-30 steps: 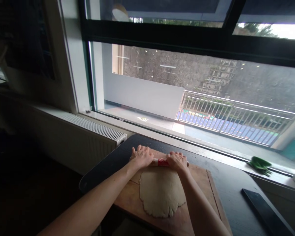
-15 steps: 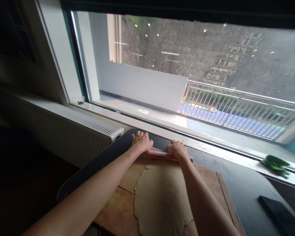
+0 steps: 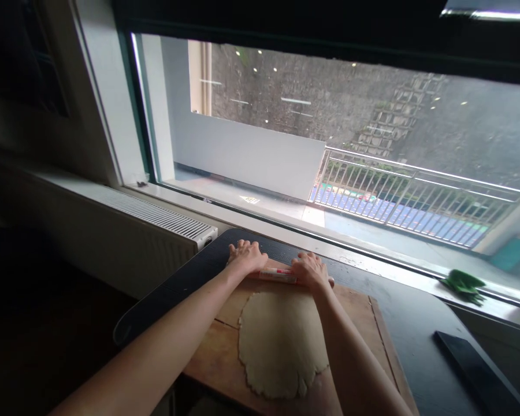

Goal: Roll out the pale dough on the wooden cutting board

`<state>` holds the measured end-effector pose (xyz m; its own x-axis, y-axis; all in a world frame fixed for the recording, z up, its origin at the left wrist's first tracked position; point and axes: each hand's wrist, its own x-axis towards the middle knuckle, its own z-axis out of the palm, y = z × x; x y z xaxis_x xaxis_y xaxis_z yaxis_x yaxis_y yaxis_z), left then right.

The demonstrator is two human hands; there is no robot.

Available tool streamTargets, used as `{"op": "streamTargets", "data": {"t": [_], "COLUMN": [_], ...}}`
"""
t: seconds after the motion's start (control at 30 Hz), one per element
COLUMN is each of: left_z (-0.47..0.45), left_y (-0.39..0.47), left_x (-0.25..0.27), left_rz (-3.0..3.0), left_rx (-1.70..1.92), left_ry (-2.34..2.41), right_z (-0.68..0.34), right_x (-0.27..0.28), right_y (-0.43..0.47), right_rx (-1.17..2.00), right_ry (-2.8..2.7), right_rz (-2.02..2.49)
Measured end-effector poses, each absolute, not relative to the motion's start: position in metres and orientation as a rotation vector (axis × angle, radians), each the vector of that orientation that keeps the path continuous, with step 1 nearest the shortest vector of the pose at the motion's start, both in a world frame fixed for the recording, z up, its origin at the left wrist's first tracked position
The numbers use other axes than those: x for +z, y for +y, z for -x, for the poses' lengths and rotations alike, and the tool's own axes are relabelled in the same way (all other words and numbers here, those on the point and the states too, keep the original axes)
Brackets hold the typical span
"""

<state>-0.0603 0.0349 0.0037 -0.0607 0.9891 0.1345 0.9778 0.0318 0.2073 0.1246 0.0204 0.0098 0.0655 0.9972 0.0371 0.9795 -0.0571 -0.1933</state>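
Observation:
A rolling pin [image 3: 278, 276] with a red-and-white label lies crosswise at the far end of a wooden board. My left hand [image 3: 248, 256] is on its left part, fingers bent over it. Toward its right end, my right hand [image 3: 310, 267] grips it the same way, and the pin's tip sticks out just beyond. Flattened dough [image 3: 281, 344], pale and roughly oval with a ragged, cracked near edge, spreads on the wooden board [image 3: 216, 352] between my forearms. My right forearm covers part of the dough's right side.
The board rests on a dark table [image 3: 411, 323] against a window sill. A dark flat phone-like object [image 3: 472, 364] lies at the table's right. Green leaves [image 3: 463, 284] sit on the sill. A white radiator [image 3: 156, 216] stands to the left, beside the table corner.
The view has tilted up and turned slightly right, so the dough's whole near edge now shows. Both hands stay on the rolling pin at the board's far end.

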Motion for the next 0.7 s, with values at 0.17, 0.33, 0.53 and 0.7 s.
{"op": "streamTargets", "data": {"t": [0.17, 0.33, 0.53, 0.7], "left_z": [0.057, 0.057, 0.057, 0.055], "left_y": [-0.002, -0.031, -0.021, 0.03], "left_x": [0.007, 0.006, 0.008, 0.007], "left_rz": [-2.179, -2.277, -2.272, -2.196], "left_rx": [0.463, 0.462, 0.321, 0.199], "left_ry": [2.261, 2.227, 2.211, 2.197], "right_z": [-0.122, -0.119, -0.123, -0.127], "right_x": [0.013, 0.013, 0.011, 0.012], "right_y": [-0.024, -0.061, -0.059, -0.019], "right_rx": [0.063, -0.012, 0.056, 0.174], "right_ry": [-1.996, -1.971, -1.956, -1.915], "right_rz": [2.142, 2.122, 2.125, 2.152]}}
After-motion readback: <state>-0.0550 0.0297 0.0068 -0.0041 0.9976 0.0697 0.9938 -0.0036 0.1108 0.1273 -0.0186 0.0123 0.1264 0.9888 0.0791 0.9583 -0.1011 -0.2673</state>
